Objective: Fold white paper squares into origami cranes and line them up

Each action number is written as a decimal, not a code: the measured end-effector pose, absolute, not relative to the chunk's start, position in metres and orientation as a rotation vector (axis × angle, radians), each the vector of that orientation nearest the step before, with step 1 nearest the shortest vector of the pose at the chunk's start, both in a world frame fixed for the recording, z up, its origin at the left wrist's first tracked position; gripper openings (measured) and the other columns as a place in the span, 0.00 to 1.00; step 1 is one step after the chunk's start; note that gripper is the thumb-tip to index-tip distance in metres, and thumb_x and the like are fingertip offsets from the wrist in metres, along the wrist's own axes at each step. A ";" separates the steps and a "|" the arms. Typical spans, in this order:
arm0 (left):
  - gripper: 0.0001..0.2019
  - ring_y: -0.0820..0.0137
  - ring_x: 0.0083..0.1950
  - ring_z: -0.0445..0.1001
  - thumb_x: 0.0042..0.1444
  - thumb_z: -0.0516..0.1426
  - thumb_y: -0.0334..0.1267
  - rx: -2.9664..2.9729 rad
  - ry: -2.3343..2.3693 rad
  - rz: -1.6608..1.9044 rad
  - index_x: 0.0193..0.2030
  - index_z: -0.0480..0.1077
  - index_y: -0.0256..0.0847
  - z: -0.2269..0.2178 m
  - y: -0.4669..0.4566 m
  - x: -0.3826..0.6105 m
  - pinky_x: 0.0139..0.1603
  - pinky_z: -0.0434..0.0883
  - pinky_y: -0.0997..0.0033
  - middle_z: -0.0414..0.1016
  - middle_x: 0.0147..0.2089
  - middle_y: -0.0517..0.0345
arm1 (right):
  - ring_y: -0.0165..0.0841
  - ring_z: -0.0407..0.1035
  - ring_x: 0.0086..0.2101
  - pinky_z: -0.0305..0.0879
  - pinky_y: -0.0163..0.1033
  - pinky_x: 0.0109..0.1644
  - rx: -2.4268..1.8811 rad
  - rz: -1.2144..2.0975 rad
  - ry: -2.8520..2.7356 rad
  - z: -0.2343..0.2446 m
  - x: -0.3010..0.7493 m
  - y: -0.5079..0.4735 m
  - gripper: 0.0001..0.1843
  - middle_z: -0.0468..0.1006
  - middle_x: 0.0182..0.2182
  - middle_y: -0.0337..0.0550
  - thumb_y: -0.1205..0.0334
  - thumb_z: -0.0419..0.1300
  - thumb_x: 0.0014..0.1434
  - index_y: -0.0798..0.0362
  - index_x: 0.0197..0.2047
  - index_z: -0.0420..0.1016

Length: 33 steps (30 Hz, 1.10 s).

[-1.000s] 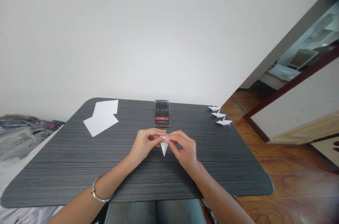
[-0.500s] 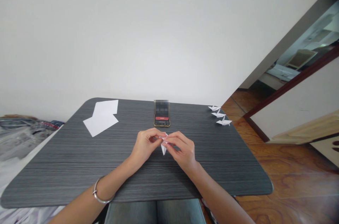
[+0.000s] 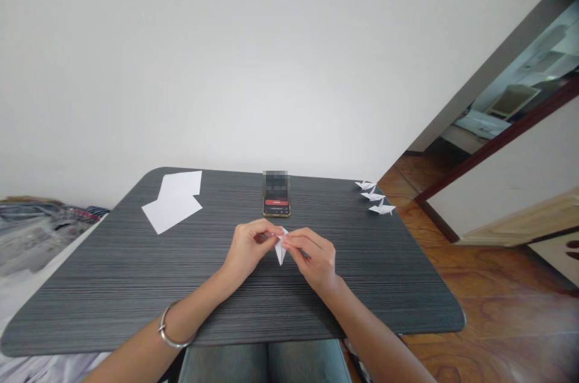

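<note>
A small folded white paper (image 3: 280, 252) is pinched between my two hands, its pointed end toward me. My left hand (image 3: 249, 248) grips its upper left side with thumb and forefinger. From the right, my right hand (image 3: 314, 256) presses the paper near its middle between thumb and fingers. Fingertips hide part of the folds. Three folded paper cranes (image 3: 382, 208) stand in a row at the table's far right.
White paper sheets (image 3: 174, 209) lie overlapped at the table's back left. A phone (image 3: 277, 196) lies behind my hands. The dark table (image 3: 181, 274) meets a white wall. Clothes (image 3: 43, 238) are piled on the left; a doorway opens on the right.
My right hand has shifted slightly to the right, and a little more of the folded paper shows between the hands. My left hand stays nearly in place.
</note>
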<state>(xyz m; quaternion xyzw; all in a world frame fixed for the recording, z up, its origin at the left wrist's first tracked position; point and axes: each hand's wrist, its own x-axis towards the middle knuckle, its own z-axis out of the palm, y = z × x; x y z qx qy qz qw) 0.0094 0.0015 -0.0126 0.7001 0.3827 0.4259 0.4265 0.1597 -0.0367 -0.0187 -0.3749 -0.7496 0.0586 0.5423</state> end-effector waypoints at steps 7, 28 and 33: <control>0.05 0.71 0.26 0.72 0.46 0.58 0.33 1.558 0.936 1.051 0.29 0.74 0.34 -0.014 0.002 0.009 0.26 0.70 0.75 0.75 0.28 0.54 | 0.30 0.69 0.29 0.68 0.35 0.29 -0.942 0.375 -1.621 -0.020 0.162 -0.033 0.07 0.74 0.31 0.42 0.68 0.60 0.52 0.51 0.37 0.73; 0.06 0.64 0.42 0.74 0.43 0.61 0.32 1.424 0.851 1.008 0.31 0.77 0.37 -0.011 0.005 0.007 0.40 0.73 0.67 0.72 0.46 0.48 | 0.29 0.70 0.23 0.69 0.34 0.28 -0.979 1.223 -1.072 -0.018 0.160 -0.027 0.08 0.77 0.23 0.39 0.61 0.66 0.43 0.54 0.29 0.75; 0.07 0.64 0.38 0.76 0.42 0.61 0.33 1.316 0.830 0.953 0.31 0.77 0.37 -0.009 0.006 0.006 0.42 0.72 0.64 0.78 0.37 0.52 | 0.30 0.71 0.23 0.70 0.36 0.29 -0.984 1.213 -1.073 -0.019 0.159 -0.027 0.09 0.77 0.22 0.39 0.60 0.66 0.43 0.54 0.28 0.75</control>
